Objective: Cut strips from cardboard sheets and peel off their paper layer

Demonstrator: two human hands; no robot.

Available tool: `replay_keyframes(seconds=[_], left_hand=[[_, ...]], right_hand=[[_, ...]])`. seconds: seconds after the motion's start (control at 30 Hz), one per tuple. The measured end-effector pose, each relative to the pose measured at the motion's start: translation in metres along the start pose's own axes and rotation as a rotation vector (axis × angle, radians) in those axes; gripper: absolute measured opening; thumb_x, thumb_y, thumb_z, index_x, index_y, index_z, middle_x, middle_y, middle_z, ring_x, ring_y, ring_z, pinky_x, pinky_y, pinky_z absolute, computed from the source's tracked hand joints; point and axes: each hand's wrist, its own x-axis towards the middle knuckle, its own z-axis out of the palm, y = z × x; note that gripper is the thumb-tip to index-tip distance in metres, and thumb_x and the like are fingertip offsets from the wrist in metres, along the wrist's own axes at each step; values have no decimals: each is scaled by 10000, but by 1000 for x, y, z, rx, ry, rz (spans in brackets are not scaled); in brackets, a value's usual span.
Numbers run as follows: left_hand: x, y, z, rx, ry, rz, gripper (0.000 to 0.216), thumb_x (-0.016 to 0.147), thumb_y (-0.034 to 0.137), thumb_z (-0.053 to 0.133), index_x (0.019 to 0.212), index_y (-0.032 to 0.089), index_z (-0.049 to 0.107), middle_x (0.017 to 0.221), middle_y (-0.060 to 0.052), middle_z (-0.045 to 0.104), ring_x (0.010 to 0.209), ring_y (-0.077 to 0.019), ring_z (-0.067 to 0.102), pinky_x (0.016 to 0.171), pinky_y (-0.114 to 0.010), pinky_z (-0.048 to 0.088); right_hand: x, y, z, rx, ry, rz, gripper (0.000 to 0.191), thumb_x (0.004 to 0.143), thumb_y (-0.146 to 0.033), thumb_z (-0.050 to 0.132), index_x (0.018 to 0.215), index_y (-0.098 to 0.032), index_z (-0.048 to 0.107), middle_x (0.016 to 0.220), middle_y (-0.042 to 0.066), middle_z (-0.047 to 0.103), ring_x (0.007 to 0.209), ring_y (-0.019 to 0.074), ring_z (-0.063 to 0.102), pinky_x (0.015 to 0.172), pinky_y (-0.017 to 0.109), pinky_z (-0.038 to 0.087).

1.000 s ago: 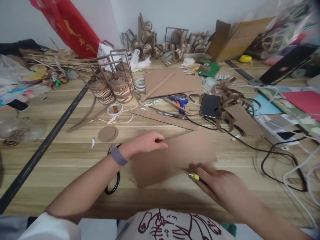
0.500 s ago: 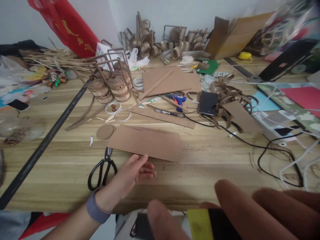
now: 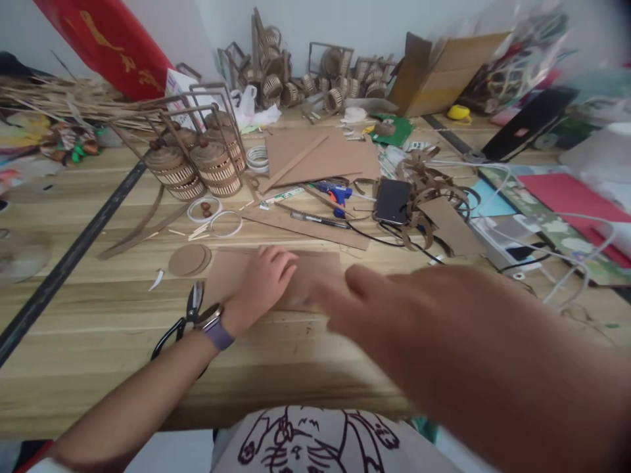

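Note:
My left hand (image 3: 269, 276), with a watch (image 3: 211, 318) on its wrist, lies palm down on a flat brown cardboard sheet (image 3: 320, 272), fingers spread loosely over it. Large and smeared by motion, my right hand (image 3: 359, 302) reaches in from the right over the sheet's right edge. Whether it holds anything or touches the cardboard I cannot tell. Two cardboard discs (image 3: 187, 260) overlap just left of the sheet. Black-handled scissors (image 3: 192, 303) lie partly hidden under my left wrist.
Small lidded baskets (image 3: 217, 164) with tall handles stand at the back left, near white rings (image 3: 227, 223). A blue glue gun (image 3: 338, 197), a pen (image 3: 320, 220), a phone (image 3: 393, 200) and curled brown strips (image 3: 424, 197) lie behind the sheet. Cables run along the right.
My left hand has moved from the sheet's front edge onto its top. My right hand went from close to the camera, by a yellow-and-black object, to the sheet's right side.

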Motion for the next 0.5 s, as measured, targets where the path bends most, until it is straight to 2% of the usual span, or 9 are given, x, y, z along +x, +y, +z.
replay_keyframes(seconds=[0.03, 0.07, 0.13, 0.2, 0.3, 0.5], left_hand=[[11, -1, 6, 28, 0, 30, 190, 932, 166, 533, 1087, 156, 643, 1189, -113, 632, 1179, -269, 513, 1084, -461, 380], [21, -3, 12, 53, -4, 54, 201, 917, 162, 574, 1107, 150, 640, 1195, -117, 624, 1178, -280, 507, 1081, -473, 381], [36, -5, 25, 89, -27, 97, 149, 910, 158, 610, 1052, 145, 655, 1114, -107, 639, 1120, -280, 533, 1042, -465, 417], [43, -8, 35, 107, -41, 120, 89, 926, 148, 595, 984, 144, 661, 1043, -97, 640, 1057, -265, 556, 983, -435, 460], [44, -10, 42, 106, -50, 142, 109, 956, 140, 550, 938, 153, 657, 999, -81, 634, 1010, -243, 564, 939, -398, 481], [40, -10, 43, 86, -45, 156, 123, 972, 160, 537, 945, 158, 656, 1000, -77, 632, 987, -241, 564, 909, -394, 484]], right_hand=[[17, 15, -1, -32, -110, -14, 300, 910, -398, 515, 1136, -227, 614, 691, 49, 674, 536, 199, 612, 500, 301, 363], [31, 30, 2, -74, -140, 64, 249, 936, -364, 497, 1103, -216, 609, 742, 71, 703, 568, 208, 640, 490, 289, 333], [48, 57, 19, -89, -230, 173, 277, 993, -396, 444, 1101, -189, 592, 779, 98, 733, 645, 234, 691, 485, 264, 291], [51, 73, 42, -84, -318, 207, 296, 1024, -386, 398, 1141, -180, 576, 854, 111, 758, 730, 254, 723, 481, 259, 261], [47, 76, 64, -55, -345, 181, 307, 1044, -381, 357, 1150, -187, 570, 968, 103, 767, 810, 259, 739, 476, 269, 209], [57, 65, 69, -39, -355, 119, 306, 1043, -370, 371, 1107, -180, 603, 960, 107, 767, 815, 249, 746, 465, 278, 163]])
